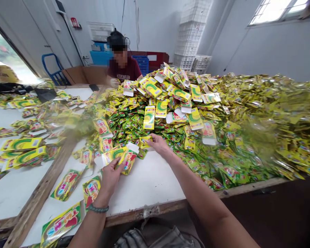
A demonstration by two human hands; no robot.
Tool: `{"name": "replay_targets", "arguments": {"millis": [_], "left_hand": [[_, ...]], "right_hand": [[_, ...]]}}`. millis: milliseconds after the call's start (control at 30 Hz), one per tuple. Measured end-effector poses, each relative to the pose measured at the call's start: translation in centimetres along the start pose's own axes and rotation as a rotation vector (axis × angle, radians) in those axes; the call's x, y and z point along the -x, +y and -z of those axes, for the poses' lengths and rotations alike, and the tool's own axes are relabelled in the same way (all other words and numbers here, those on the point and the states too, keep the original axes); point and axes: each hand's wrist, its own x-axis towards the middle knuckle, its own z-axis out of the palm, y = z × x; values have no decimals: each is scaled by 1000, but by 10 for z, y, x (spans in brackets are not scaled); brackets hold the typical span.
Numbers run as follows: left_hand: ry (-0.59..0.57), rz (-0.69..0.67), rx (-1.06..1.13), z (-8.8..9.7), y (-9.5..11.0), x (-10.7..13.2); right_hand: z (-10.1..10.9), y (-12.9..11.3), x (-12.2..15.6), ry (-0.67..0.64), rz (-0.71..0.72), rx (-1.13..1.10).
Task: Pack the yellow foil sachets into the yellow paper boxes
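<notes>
My left hand (113, 175) is closed around a small yellow-green printed box (129, 160), its white end flap standing up at the top. More boxes lie right beside and behind that hand. A little to the right, my right hand (158, 144) pinches a small yellow packet (145, 142) just short of the open box end. Behind it rises a heap of green packets (126, 120) with many yellow boxes (150, 117) piled on top. Whether the held box has anything inside is hidden.
Yellow packets (248, 100) are heaped along the right side. Flat boxes (67, 184) lie at the left, near a wooden divider strip (41, 193). A co-worker (124, 67) sits across the table. White crates (188, 38) are stacked at the back wall.
</notes>
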Motion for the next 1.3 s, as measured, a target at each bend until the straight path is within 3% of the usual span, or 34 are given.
{"name": "replay_targets", "arguments": {"millis": [67, 167, 300, 400, 500, 567, 633, 700, 767, 833, 900, 967, 1067, 1167, 1300], "left_hand": [[-68, -48, -103, -1, -4, -1], [-171, -62, -95, -2, -5, 1], [-254, 37, -19, -3, -2, 5], [-299, 110, 33, -3, 3, 7], [-265, 196, 121, -3, 8, 9], [-208, 244, 160, -2, 12, 10], [-118, 254, 191, 0, 13, 9], [-21, 230, 218, 2, 13, 8], [32, 207, 224, 4, 11, 6], [41, 201, 202, 6, 9, 4], [32, 200, 175, 6, 8, 3], [22, 184, 148, 6, 7, 3], [7, 154, 89, 3, 7, 5], [-33, 149, 59, -1, 9, 7], [-81, 143, 103, -3, 11, 9]], "right_hand": [[-2, 3, 7, -2, 38, -17], [-3, 14, 17, -66, 45, 139], [-3, 20, 25, -162, 20, 386], [-4, 18, 27, -213, 7, 394], [-4, 20, 24, -197, 1, 248], [-5, 23, 19, -78, 11, 239], [-10, 27, 13, 120, 23, 412], [-17, 31, 8, 237, 23, 673], [-25, 33, 5, 191, 14, 870], [-27, 34, 6, 108, -22, 922], [-21, 34, 8, 95, -86, 852], [-10, 32, 13, 179, -126, 692], [1, 26, 19, 287, -72, 281], [-3, 22, 23, 168, -46, -53], [-15, 23, 25, 55, 15, 31]]}}
